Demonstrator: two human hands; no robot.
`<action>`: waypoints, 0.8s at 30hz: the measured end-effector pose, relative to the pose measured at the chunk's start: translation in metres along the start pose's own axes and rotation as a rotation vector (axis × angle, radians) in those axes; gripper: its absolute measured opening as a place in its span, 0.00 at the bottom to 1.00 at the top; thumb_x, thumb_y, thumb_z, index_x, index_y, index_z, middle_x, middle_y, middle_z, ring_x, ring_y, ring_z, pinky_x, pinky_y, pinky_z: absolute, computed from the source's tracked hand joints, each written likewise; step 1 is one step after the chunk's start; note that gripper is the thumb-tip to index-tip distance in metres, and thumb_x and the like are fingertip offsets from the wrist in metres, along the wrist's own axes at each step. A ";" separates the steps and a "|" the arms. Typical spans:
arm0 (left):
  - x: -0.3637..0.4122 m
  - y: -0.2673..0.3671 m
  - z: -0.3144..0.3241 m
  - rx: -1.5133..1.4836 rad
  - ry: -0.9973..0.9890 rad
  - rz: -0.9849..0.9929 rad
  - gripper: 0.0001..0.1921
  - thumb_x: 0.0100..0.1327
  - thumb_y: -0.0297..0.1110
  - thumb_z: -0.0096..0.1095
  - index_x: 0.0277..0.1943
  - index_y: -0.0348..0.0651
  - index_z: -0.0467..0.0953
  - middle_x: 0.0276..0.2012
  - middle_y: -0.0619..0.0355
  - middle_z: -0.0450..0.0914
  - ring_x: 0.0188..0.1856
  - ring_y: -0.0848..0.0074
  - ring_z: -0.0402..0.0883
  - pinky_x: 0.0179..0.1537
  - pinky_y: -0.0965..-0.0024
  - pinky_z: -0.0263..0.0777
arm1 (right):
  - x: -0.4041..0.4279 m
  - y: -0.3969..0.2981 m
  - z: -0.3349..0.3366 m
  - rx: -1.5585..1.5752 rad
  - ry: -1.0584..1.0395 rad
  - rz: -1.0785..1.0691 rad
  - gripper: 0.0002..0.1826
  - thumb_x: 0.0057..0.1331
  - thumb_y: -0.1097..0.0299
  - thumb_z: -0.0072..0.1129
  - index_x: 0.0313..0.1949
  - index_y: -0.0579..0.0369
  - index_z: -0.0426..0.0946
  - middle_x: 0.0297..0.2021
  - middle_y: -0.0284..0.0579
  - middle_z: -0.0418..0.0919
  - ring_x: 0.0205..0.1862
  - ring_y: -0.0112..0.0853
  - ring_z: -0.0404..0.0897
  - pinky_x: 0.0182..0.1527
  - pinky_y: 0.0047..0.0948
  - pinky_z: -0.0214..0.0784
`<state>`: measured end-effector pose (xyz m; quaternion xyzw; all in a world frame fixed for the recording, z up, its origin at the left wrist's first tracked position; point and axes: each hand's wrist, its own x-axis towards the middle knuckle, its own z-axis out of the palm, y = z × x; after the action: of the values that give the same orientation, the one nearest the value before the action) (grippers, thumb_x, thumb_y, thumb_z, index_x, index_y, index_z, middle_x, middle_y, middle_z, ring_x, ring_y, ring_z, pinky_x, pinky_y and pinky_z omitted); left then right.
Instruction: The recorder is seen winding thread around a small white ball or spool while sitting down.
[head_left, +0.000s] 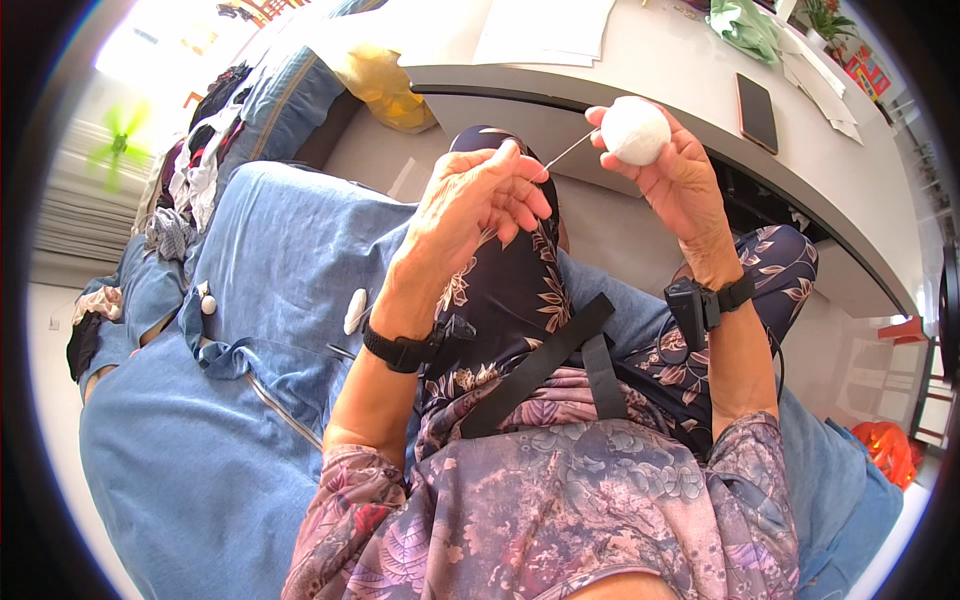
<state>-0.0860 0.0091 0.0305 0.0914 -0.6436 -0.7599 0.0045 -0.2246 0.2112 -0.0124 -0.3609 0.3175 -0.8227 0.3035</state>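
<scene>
My right hand (679, 176) holds a smooth white ball (636, 131) between its fingertips and thumb, raised above the knees near the table edge. A thin pale thread (571, 150) stretches from the ball side down to my left hand (480, 199). My left hand grips that thread, its thumb and index finger brought together and the other fingers loosely curled. Exactly where the thread meets the ball is hidden by the fingers. A small white oblong piece (355, 311) lies on the blue sofa cover (300, 217) beside my left wrist.
Before me runs a white table (675, 67) bearing paper sheets (544, 30), a smartphone (757, 112) and a green cloth (742, 28). Clothes (206, 157) hang over the sofa at the left. A yellow plastic bag (386, 86) stands by the table.
</scene>
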 end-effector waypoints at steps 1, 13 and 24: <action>-0.002 -0.001 0.000 -0.025 -0.008 -0.011 0.21 0.72 0.43 0.49 0.40 0.29 0.79 0.25 0.48 0.81 0.22 0.79 0.77 0.20 0.82 0.66 | 0.000 -0.001 -0.004 0.014 0.028 -0.014 0.33 0.64 0.59 0.61 0.62 0.67 0.62 0.59 0.62 0.69 0.55 0.43 0.76 0.57 0.36 0.72; -0.026 -0.002 0.012 0.191 -0.070 0.003 0.09 0.67 0.30 0.58 0.38 0.33 0.81 0.22 0.58 0.80 0.17 0.89 0.64 0.19 0.84 0.54 | 0.002 0.006 -0.016 0.158 0.170 -0.076 0.31 0.67 0.57 0.57 0.60 0.69 0.63 0.57 0.61 0.69 0.59 0.48 0.71 0.62 0.53 0.65; -0.018 0.031 0.030 0.371 -0.022 0.243 0.09 0.65 0.29 0.58 0.32 0.34 0.81 0.16 0.64 0.73 0.16 0.90 0.63 0.18 0.84 0.51 | -0.002 0.011 0.012 -0.563 0.138 0.241 0.30 0.55 0.82 0.63 0.59 0.57 0.68 0.46 0.40 0.74 0.46 0.26 0.76 0.54 0.23 0.69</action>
<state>-0.0760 0.0353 0.0681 0.0043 -0.7786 -0.6234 0.0722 -0.2113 0.2021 -0.0151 -0.3337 0.5932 -0.6831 0.2648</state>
